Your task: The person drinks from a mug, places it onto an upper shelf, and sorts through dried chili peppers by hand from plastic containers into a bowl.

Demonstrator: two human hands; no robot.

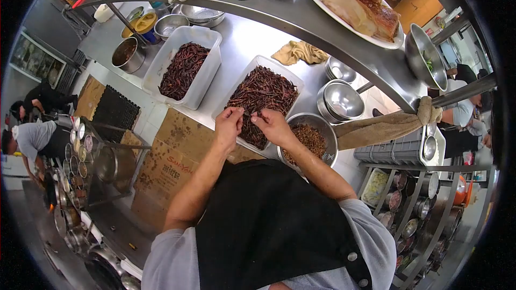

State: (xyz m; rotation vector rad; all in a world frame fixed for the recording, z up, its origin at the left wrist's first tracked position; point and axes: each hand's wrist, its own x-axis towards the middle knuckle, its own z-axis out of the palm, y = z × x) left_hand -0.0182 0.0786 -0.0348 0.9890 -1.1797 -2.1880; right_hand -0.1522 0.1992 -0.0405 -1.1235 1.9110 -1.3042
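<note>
My left hand (229,122) and my right hand (273,127) are close together over the front of a white plastic tub (300,81) heaped with dark red dried chilies (263,90). Thumb and fingers are pinched on both hands. A dried chili appears to be held between the fingertips, partly lost against the dark pile. Left of this tub is a deeper translucent tub (208,78) with more dried chilies (184,70). By my right forearm sits a perforated metal colander (334,156) containing small brown, stem-like bits (305,144).
A tan cloth (299,52) and stacked metal bowls (343,100) lie behind and right. A steel shelf (279,19) crosses overhead, bearing a plate of meat slabs (349,2). At far left, a person (36,139) works near pots. Cardboard (174,158) covers the floor.
</note>
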